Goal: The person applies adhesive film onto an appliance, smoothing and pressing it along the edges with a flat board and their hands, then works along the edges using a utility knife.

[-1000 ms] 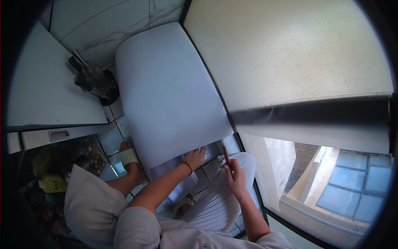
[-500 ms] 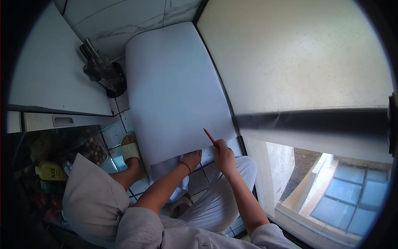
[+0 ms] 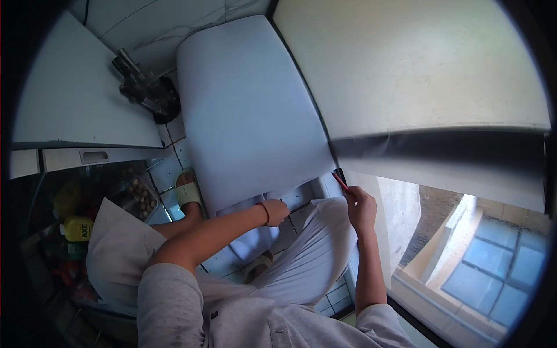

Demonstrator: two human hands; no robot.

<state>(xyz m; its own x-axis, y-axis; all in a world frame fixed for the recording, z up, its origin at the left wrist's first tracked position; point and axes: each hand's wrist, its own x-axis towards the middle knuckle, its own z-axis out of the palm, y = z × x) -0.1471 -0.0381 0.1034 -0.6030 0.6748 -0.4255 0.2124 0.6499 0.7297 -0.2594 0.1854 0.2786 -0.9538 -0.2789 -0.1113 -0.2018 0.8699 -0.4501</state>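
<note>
In the head view, the white sheet (image 3: 252, 104), stretched out ahead of you, could shift if your left hand (image 3: 275, 212) isn't steadying it; you can't tell whether those curled fingers grip anything. Your right hand (image 3: 361, 204) pinches a red pencil-like tool (image 3: 340, 182), which could scuff the near corner. The sheet looks plain, smooth, bowed.

Half a second ago, the right hand (image 3: 362, 207) held the red pencil (image 3: 340, 181) over the white sheet (image 3: 249, 116), toward its five o'clock; now hand and pencil are at the four o'clock corner. The left hand (image 3: 276, 212), earlier at the sheet's near edge, sits drawn back toward six o'clock.
</note>
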